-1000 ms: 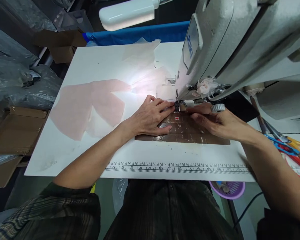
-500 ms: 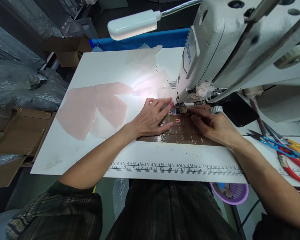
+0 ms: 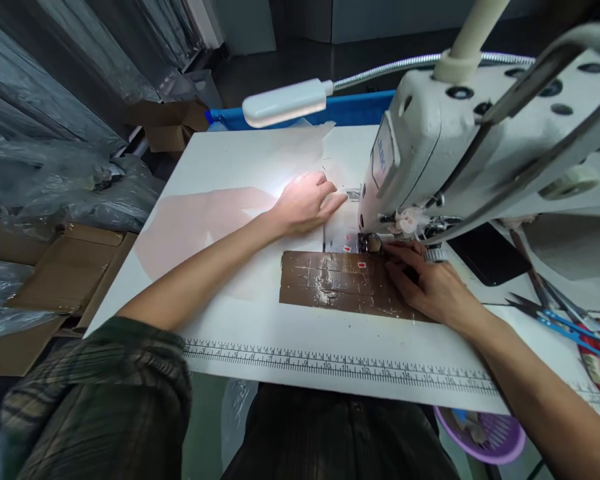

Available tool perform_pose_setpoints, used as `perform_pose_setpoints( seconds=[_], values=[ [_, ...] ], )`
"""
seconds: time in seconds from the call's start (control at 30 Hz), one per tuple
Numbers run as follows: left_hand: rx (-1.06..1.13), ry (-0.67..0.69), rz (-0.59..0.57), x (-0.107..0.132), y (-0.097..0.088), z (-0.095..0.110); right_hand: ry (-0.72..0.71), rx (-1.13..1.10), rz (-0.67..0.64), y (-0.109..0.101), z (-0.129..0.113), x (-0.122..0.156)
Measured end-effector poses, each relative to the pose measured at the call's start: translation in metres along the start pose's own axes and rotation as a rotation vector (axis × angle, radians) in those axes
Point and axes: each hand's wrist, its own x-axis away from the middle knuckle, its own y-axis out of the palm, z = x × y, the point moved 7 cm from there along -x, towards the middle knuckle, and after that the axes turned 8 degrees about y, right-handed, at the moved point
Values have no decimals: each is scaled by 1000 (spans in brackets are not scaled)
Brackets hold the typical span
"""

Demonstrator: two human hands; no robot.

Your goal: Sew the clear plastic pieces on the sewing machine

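Note:
My left hand lies flat with fingers stretched out on thin pale pink fabric pieces, just left of the white sewing machine head and under the lamp's light. My right hand rests on a brown taped patch on the table, its fingertips beside the presser foot. Its fingers are curled low on the patch and I see nothing gripped in them. Small red marks sit on the patch near the needle.
A white lamp on a flexible neck hangs over the white table. A printed ruler runs along the front edge. Scissors lie at right. A purple basket hangs below. Cardboard boxes and plastic-wrapped bundles stand left.
My left hand has left the brown patch and moved back and up onto the pink fabric by the machine head. My right hand stayed by the presser foot. The view tilted up.

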Motion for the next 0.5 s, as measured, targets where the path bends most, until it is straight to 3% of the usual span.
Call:
perform_pose_setpoints(
  seconds=[0.1,0.27,0.4,0.5],
  values=[
    [131,-156,-30,-32,-3,-40,10,33,14,3,3,1],
    [149,-277,108,-54,-5,-78,-5,43,44,6,6,2],
    [23,-246,97,-48,-5,-85,7,13,37,7,7,3],
    [-47,-123,129,-39,-10,-69,15,-30,27,5,8,1]
  ],
)
